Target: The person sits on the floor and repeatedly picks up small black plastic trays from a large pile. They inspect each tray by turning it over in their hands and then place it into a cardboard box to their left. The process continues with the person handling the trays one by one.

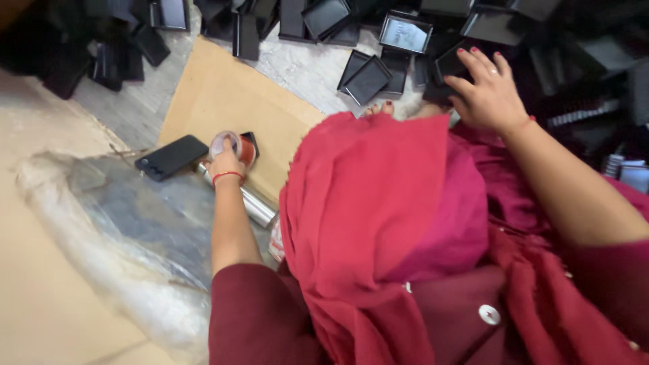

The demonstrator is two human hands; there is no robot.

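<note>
My left hand point(226, 164), with a red thread at the wrist, is closed around a roll of clear tape in a red and black dispenser point(238, 145) at the near edge of a brown cardboard sheet point(230, 94). My right hand point(488, 91) reaches forward with its fingers spread, resting on a shallow black box point(449, 62) in a heap of similar black boxes and lids point(368, 78). Red cloth point(378, 223) covers my lap between the two arms, and toes show just past it.
A black phone point(171, 157) lies left of the tape. A steel bottle point(255, 205) lies on its side by my left forearm. Crumpled clear plastic wrap point(115, 236) spreads at the lower left. More black boxes point(101, 47) are piled at the top left.
</note>
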